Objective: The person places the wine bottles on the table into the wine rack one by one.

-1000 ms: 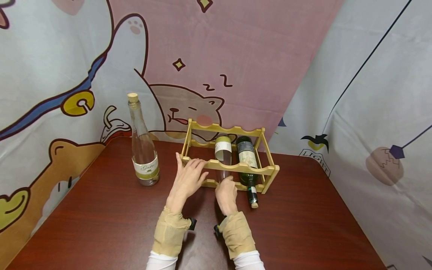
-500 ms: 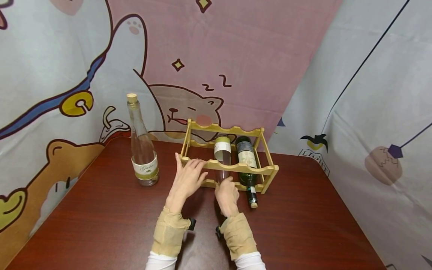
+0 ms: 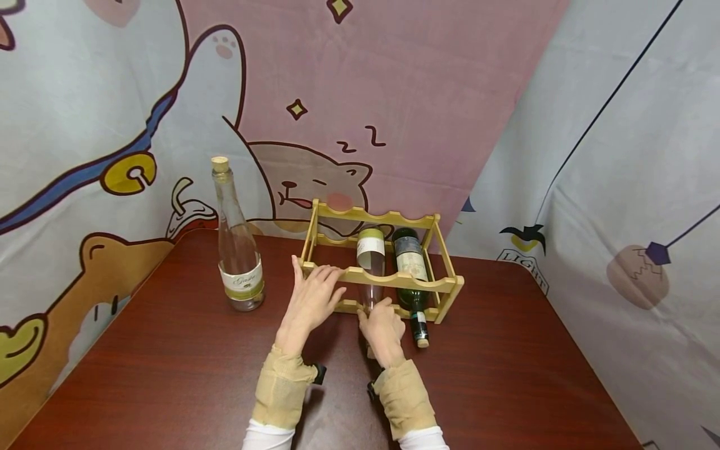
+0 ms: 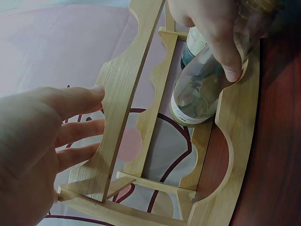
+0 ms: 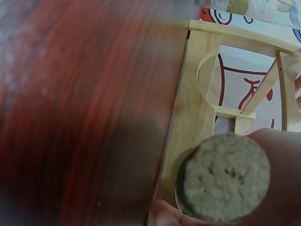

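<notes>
the person's right grip (image 3: 384, 328) is closed round the neck of a clear bottle (image 3: 371, 257), thumb on one side, fingers on the other; how tightly it holds is hard to tell. the left grip (image 3: 311, 297) is only slightly parted, grasping the front upper rail of a wooden rack (image 3: 444, 284), with fingers over the top and the thumb on the near side.

the clear bottle lies in the rack, its base toward the back and its neck coming out under that rail into the right grip, to the right of the left grip. just beside it, further right, a green bottle (image 3: 412, 259) lies the same way. another clear bottle, the standing one (image 3: 242, 250), is upright on the desk (image 3: 185, 381), left of the rack.

the right grip hides most of the held neck from above. in the right wrist view a blurred cork (image 5: 228, 179) covers much of the bottle behind it, and the left wrist view cuts off part of the right grip at its top edge.
</notes>
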Tool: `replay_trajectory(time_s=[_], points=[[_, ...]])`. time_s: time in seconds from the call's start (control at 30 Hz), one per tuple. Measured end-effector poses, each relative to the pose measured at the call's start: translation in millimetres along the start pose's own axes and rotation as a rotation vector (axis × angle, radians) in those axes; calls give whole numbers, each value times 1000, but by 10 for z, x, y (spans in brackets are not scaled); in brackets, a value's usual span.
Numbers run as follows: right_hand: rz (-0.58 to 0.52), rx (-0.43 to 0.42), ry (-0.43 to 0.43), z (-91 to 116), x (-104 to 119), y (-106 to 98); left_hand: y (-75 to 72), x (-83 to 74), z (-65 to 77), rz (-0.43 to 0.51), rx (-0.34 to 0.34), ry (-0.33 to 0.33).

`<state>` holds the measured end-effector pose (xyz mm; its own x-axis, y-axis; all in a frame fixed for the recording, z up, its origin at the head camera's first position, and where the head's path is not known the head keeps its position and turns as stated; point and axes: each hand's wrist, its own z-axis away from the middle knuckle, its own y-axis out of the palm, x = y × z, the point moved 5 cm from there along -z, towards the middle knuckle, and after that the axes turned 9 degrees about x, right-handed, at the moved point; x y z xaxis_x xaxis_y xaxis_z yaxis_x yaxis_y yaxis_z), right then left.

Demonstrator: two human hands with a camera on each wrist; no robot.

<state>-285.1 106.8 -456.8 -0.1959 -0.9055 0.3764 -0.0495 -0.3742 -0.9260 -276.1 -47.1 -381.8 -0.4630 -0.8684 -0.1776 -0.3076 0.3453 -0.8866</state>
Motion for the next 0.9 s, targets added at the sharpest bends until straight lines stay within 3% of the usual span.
replay_trajectory(time_s=[0.43, 0.9], points=[[192, -63, -60, 142, 60, -67, -4, -5, 5, -3, -6, 4], [117, -123, -226, 128, 43, -101, 7, -5, 3, -3, -10, 7]])
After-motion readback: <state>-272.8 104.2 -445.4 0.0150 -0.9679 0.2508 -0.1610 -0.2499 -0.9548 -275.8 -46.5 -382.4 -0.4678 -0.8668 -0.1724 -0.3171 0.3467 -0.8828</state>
